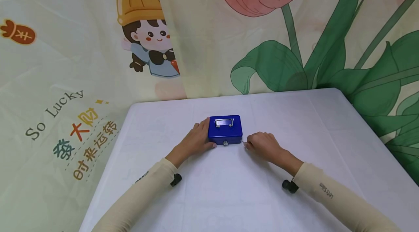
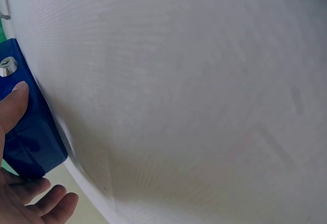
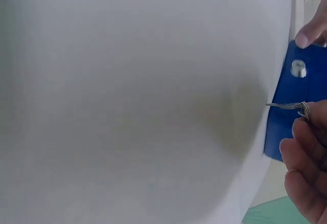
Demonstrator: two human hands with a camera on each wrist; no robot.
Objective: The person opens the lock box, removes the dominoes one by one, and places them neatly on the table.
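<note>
A blue metal cash box with a silver lid handle sits on the white-covered table, its round lock on the front face. My left hand grips the box at its left end, thumb on the front near the lock and fingers along the side. Just off the front right corner, my right hand pinches small keys on a ring between thumb and curled forefinger. The thin metal key points away from the fingertips and overlaps the box front in the right wrist view, apart from the lock.
White cloth covers the table. A printed backdrop with tulips, a cartoon child and lettering hangs right behind its back edge. Dark wrist cameras sit under both sleeves.
</note>
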